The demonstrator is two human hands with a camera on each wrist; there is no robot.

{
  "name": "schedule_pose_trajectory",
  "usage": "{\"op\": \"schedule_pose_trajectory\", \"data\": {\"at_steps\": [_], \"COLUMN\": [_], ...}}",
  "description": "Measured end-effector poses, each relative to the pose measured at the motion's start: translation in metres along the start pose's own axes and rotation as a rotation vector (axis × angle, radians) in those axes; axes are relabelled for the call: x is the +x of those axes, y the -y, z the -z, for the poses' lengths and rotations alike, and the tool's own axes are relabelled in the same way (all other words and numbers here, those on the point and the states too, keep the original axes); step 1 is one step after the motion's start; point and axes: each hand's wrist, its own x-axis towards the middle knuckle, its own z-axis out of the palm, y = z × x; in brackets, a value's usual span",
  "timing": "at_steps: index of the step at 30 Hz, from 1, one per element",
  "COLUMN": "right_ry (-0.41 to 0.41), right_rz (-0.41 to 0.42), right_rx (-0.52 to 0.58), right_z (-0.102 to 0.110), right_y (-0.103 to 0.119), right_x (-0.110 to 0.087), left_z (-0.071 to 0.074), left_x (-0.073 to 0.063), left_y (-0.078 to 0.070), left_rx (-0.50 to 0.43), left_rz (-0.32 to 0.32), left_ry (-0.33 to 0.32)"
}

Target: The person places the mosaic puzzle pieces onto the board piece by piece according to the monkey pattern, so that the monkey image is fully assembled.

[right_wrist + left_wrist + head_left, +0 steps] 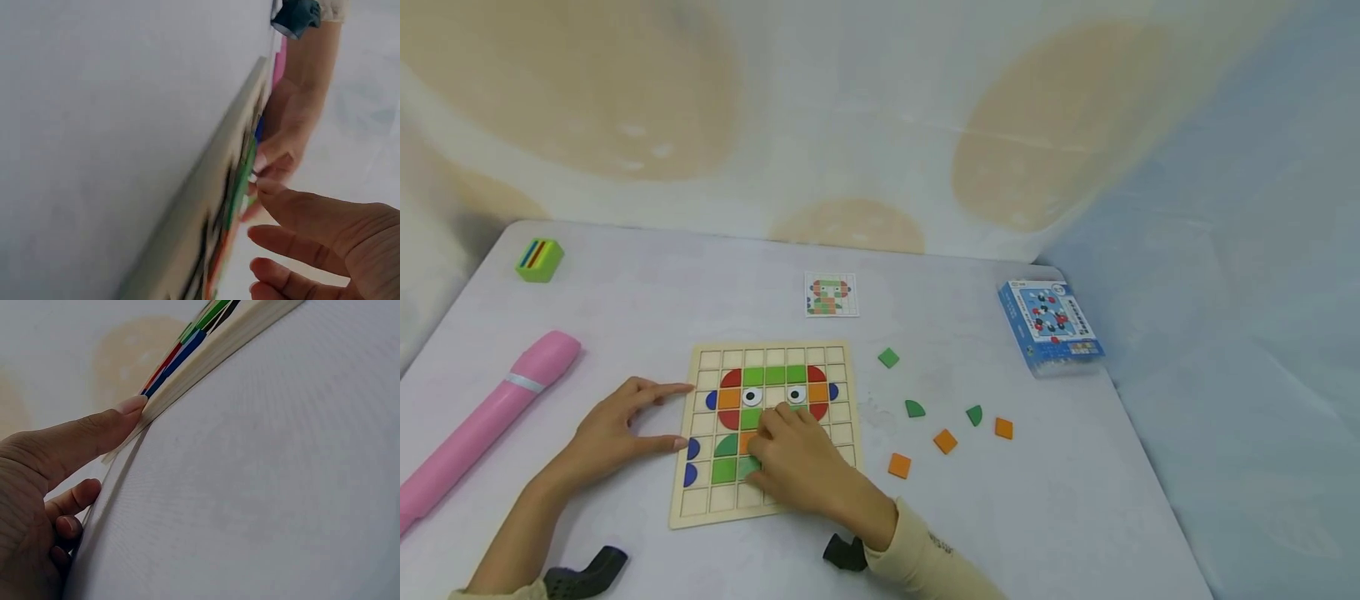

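Note:
A square wooden grid board [696,504] lies on the table with coloured tiles set into its cells. Red quarter-circles, orange and green squares, blue half-circles and two eye tiles [751,397] make up a figure. My left hand [613,421] rests at the board's left edge, thumb and index finger spread against it. My right hand [797,458] is over the lower middle of the board. Its thumb touches near a green tile [748,467], and the fingers hide several cells. In the right wrist view, a gap shows between the right thumb and fingers.
Loose orange squares [945,442], green quarter-circles [914,408] and a green square [888,357] lie right of the board. Behind it is a pattern card [831,294]. A blue box [1051,325] stands at right, a striped green block [539,260] and long pink object [490,421] at left.

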Motion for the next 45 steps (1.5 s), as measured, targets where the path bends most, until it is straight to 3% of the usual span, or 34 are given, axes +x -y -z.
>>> {"op": "schedule_pose_trajectory", "data": {"at_steps": [4,8,13,17,21,31,38,45], "right_ry": [-0.059,-0.108,-0.155,-0.166,-0.187,-0.203,-0.209,-0.128], "right_rz": [-0.088,-0.267,-0.494,-0.562,-0.579,-0.622,-0.447,-0.221], "right_rx": [0.069,0.116,0.014,-0.111,-0.087,0.029,0.011,0.010], "right_z": [0.009,0.012,0.006,0.004,0.004,0.005,0.012,0.012], "right_y": [-0.024,-0.058,-0.092,-0.107,-0.114,-0.108,-0.074,-0.033], "right_x": [-0.022,-0.058,-0.105,-0.131,-0.141,-0.127,-0.092,-0.049], "left_z": [-0.001,0.001,0.003,0.005,0.005,0.003,0.001,0.000], "left_x": [-0.002,-0.004,-0.004,-0.004,-0.003,-0.002,-0.002,0.000], "left_y": [0.002,0.003,0.003,0.001,0.001,0.002,0.001,0.000], "left_rx": [0.004,0.007,0.010,0.022,0.024,0.011,0.009,-0.009], "left_rz": [0.015,0.026,0.028,0.023,0.022,0.015,0.010,0.009], "left_ry": [0.009,0.006,0.000,-0.008,-0.014,-0.011,-0.007,-0.002]}}
